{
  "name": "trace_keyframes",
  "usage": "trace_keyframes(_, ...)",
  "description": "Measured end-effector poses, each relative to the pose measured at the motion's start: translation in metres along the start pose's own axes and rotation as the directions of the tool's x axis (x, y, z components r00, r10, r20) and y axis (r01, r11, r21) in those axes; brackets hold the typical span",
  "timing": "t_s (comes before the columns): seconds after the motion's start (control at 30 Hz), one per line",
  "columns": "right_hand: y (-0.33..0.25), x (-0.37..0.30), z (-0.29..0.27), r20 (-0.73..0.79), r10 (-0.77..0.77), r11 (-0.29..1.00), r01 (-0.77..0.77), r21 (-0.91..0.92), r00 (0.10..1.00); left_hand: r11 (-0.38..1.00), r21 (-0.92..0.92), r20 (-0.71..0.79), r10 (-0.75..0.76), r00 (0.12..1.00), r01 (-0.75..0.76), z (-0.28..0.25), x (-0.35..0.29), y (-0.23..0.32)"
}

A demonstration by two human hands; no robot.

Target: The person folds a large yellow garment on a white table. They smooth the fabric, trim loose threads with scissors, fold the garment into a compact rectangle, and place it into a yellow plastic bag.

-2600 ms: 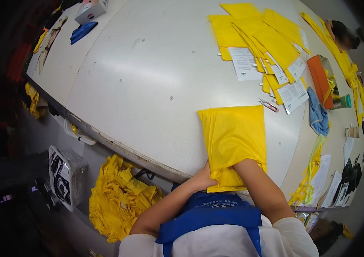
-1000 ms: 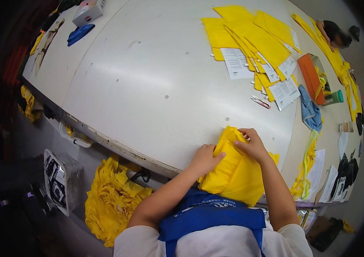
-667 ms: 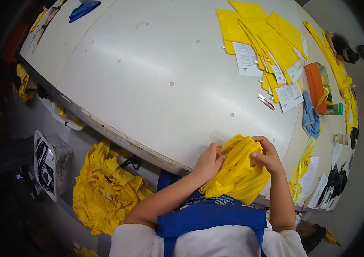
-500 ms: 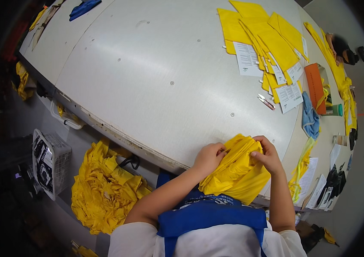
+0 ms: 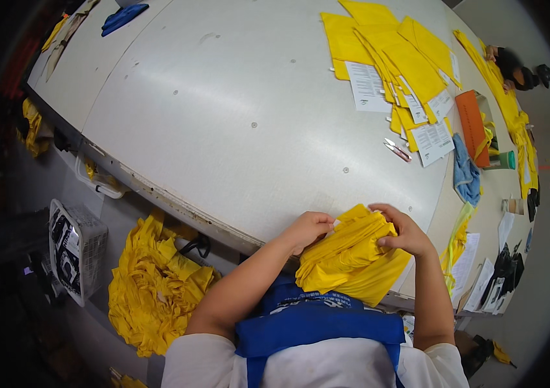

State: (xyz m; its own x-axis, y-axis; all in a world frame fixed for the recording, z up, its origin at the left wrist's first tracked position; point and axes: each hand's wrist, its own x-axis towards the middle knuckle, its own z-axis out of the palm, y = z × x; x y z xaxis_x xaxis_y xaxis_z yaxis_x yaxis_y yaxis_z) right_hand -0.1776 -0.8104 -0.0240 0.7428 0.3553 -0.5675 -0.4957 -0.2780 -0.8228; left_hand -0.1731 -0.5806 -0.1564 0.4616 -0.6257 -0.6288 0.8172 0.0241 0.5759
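Note:
A gathered bundle of thin yellow fabric (image 5: 346, 252) lies at the table's near edge, partly hanging over it in front of my body. At its upper left, my left hand (image 5: 308, 231) is closed in a pinch, with a small white tag (image 5: 336, 224) showing at the fingertips. On the other side, my right hand (image 5: 407, 233) grips the bundle's upper right edge, thumb on the near side and fingers curled over the far side. Loose folds hide part of the layers between the hands.
Folded yellow pieces (image 5: 411, 58) with white printed sheets lie at the far right. Thread snips (image 5: 397, 149) rest beside them, and farther right are an orange box (image 5: 473, 128) and blue cloth (image 5: 465, 169). Below the table's left edge sit a yellow fabric heap (image 5: 155, 291) and white basket (image 5: 87, 242).
My left hand has shifted slightly left, exposing the white tag at its fingertips. The fabric folds between my hands have spread, and my right hand's fingers have moved farther over the top edge.

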Motion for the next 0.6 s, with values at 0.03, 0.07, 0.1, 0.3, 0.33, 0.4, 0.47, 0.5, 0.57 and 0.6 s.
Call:
trace_keyframes(0.03,0.003,0.003,-0.002,0.010,-0.045,0.988,0.046,-0.145,0.999,1.000,0.017,0.000,0.012,1.000,-0.012,-0.001,0.002,0.000)
trace_keyframes(0.07,0.009,0.007,-0.004,0.026,-0.087,0.954,0.091,-0.287,0.996,0.999,0.034,0.001,0.024,1.000,-0.024,-0.002,0.006,-0.001)
trace_keyframes(0.1,0.012,0.009,-0.006,0.047,-0.126,0.895,0.134,-0.425,0.991,0.998,0.049,0.004,0.037,0.999,-0.038,-0.001,0.008,0.002)
trace_keyframes(0.3,0.004,-0.002,-0.009,0.178,-0.115,0.952,0.160,-0.261,0.977,0.974,0.227,0.033,0.022,0.999,-0.029,0.017,0.009,0.041)
trace_keyframes(0.33,0.004,-0.001,-0.007,0.159,-0.149,0.920,0.196,-0.340,0.976,0.936,0.327,0.048,0.121,0.991,-0.130,0.026,0.009,0.046)
trace_keyframes(0.4,0.002,0.008,0.002,0.133,-0.223,0.831,0.260,-0.492,0.966,0.800,0.508,0.105,0.311,0.945,-0.320,0.040,0.012,0.052)
trace_keyframes(0.47,0.002,0.005,0.011,-0.025,-0.268,0.829,0.217,-0.515,0.963,0.791,0.509,0.108,0.333,0.937,-0.340,0.043,0.020,0.054)
trace_keyframes(0.5,0.003,0.002,0.014,-0.104,-0.289,0.830,0.195,-0.522,0.952,0.787,0.511,0.108,0.342,0.934,-0.347,0.043,0.021,0.056)
trace_keyframes(0.57,0.006,0.001,0.016,-0.206,-0.291,0.871,0.169,-0.461,0.934,0.772,0.527,0.103,0.356,0.929,-0.355,0.046,0.018,0.058)
trace_keyframes(0.6,0.007,0.001,0.016,-0.255,-0.288,0.890,0.160,-0.428,0.923,0.765,0.535,0.099,0.364,0.926,-0.358,0.047,0.016,0.058)
